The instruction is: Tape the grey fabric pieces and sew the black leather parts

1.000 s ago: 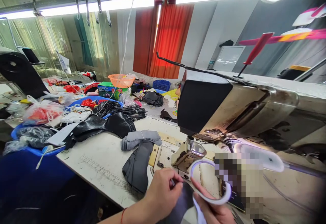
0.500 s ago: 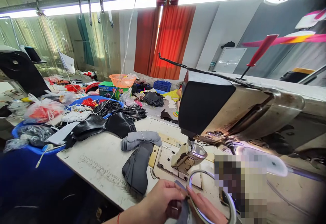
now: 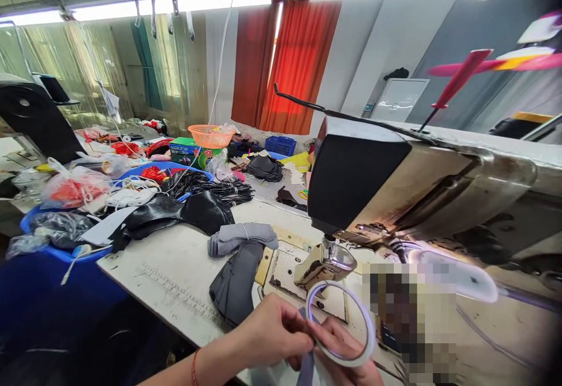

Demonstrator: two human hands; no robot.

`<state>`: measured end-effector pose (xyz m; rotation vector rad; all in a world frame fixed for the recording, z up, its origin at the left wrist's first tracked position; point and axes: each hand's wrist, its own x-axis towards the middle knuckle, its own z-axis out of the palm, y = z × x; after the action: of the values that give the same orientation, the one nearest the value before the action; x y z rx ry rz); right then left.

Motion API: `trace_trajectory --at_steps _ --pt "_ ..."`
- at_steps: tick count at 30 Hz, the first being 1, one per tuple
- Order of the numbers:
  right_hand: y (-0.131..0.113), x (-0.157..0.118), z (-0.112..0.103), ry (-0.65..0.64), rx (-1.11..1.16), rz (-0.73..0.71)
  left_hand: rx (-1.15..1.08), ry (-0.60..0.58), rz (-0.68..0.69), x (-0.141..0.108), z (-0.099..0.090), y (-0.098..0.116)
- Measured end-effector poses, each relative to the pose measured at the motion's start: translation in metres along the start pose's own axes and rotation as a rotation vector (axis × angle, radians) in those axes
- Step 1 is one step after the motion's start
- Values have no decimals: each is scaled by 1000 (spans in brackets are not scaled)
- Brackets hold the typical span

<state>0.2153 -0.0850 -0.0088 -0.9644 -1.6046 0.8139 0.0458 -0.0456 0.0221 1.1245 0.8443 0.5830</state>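
My right hand (image 3: 345, 348) holds a nearly used-up roll of tape (image 3: 369, 324), a thin white ring, with the fingers passing through and behind it. My left hand (image 3: 272, 330) is closed in a pinch at the roll's left edge, on a grey fabric piece (image 3: 306, 369). Both hands' fingertips meet there, and the exact grip is partly hidden. Just beyond the hands stands a sewing machine (image 3: 357, 178), its needle area above the metal plate. Left of the plate lie dark grey fabric pieces (image 3: 237, 283) and a tied grey bundle (image 3: 246, 236).
Black glossy material (image 3: 206, 213) lies along the table's far left edge, beside a blue tub (image 3: 90, 254) filled with bags and cords. Further back are an orange basket (image 3: 213, 136) and a green box (image 3: 184, 150). A lamp (image 3: 456, 277) glows right of the machine head.
The tape roll and my right hand have moved up and left, closer to the machine plate. My left hand has shifted slightly up, still pinching beside the roll.
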Motion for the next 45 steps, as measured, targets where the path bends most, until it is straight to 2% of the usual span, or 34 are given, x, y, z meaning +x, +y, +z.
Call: trace_trajectory --at_steps 2,3,7,10,13,16,19,22,25,27,28,30,33,35,38,39,41,43,45 --pt "0 2 -5 -78 -49 73 75 22 22 2 0 -2" --pt "2 2 -7 -81 -76 127 42 41 3 4 0 -4" --pt "12 -4 -1 113 -108 454 -365 57 -172 8 6 -15" --pt "17 -9 7 225 -65 609 -506 17 -239 5 9 -17" --pt "18 -8 11 260 -3 613 -423 32 -227 1 9 -11" --pt "16 -5 12 258 95 613 -218 31 -138 0 6 -5" --pt "12 -3 10 227 178 600 -25 -53 -20 1 -1 -6" --pt "5 -3 7 124 171 550 111 -80 76 0 -7 -10" --pt "2 -5 6 84 49 322 144 -38 115 0 -6 -14" --pt "3 -7 6 113 -12 165 93 -23 95 1 -1 -15" --pt "4 -8 5 127 -29 131 51 -20 76 2 1 -15" --pt "8 -10 2 148 -41 183 -44 11 42 4 3 -16" --pt "23 -15 -7 205 -83 321 -190 138 3 8 -1 -14" --pt "38 -18 -13 284 -130 305 -337 183 -60 9 -6 -13" --pt "63 -18 -21 339 -249 185 -602 33 -231 5 -7 -13" --pt "69 -17 -23 329 -305 153 -648 -30 -259 4 -5 -15" --pt "77 -16 -26 301 -420 79 -643 -97 -226 1 2 -21" --pt "74 -17 -25 248 -507 -2 -579 -41 -152 1 8 -30" --pt "65 -25 -19 191 -539 -56 -524 52 -137 6 8 -38"
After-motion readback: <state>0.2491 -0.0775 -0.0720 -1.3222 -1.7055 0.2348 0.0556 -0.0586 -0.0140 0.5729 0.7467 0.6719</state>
